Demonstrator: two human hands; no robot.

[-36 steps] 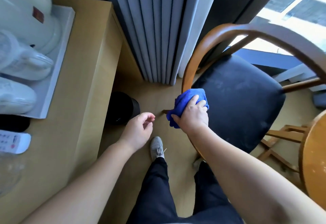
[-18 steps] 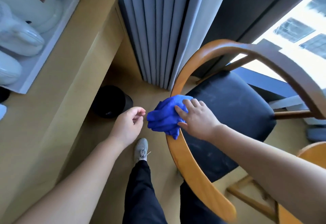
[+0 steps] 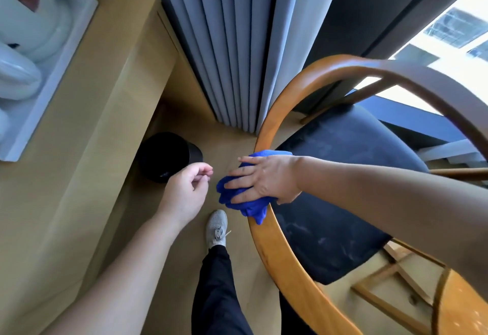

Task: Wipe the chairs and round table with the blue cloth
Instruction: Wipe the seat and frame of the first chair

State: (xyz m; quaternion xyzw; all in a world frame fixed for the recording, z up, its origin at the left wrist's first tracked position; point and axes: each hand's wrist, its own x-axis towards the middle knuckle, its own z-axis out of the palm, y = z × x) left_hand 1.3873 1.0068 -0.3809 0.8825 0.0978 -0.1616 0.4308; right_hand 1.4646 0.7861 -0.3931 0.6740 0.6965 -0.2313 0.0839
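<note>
Blue cloth point(image 3: 253, 206) sits bunched on the chair rail point(image 3: 280, 255), pressed by straight fingers of the right hand point(image 3: 264, 179) — keep firm pressure and follow the curve. Left hand point(image 3: 182, 192) hangs loosely curled, holding nothing.

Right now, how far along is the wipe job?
Nothing looks finished: the chair seat shows pale smudges. In hand: the right hand presses the blue cloth on the chair's curved wooden rail; the left hand hangs idle. Left: rest of rail, seat, round table at lower right.
</note>
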